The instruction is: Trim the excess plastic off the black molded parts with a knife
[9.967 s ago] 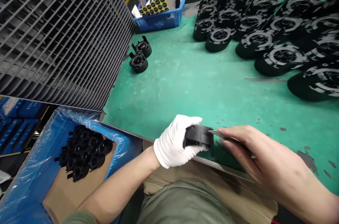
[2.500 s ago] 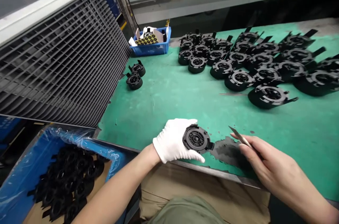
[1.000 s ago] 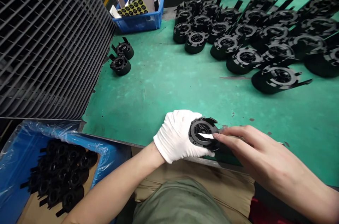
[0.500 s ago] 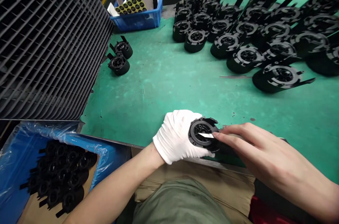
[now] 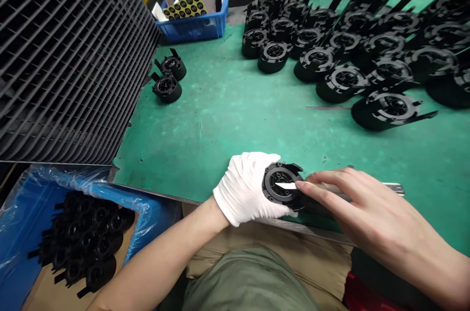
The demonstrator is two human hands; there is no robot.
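Note:
My left hand (image 5: 248, 188), in a white glove, is wrapped round a round black plastic housing (image 5: 278, 174) at the table's front edge. The housing's ringed open face is turned up, and a short tab juts from its far side. Bare, my right hand (image 5: 362, 205) grips a craft knife (image 5: 289, 186). Its bright pointed blade lies over the middle of the housing; whether the tip touches the plastic I cannot tell. The knife's silver end shows beyond my knuckles, while most of the handle is hidden by my fingers.
Rows of black housings (image 5: 343, 81) stand at the back right of the green table (image 5: 220, 120). Two more housings (image 5: 167, 86) sit near a grey slatted rack (image 5: 73, 56). A blue bin (image 5: 194, 28) holds sticker sheets; a lined blue crate (image 5: 154, 213) at lower left holds several housings.
The knife's rear end has come into clearer view behind my right hand, its handle tilted slightly differently. Both hands stay almost in place, and the view has shifted a little.

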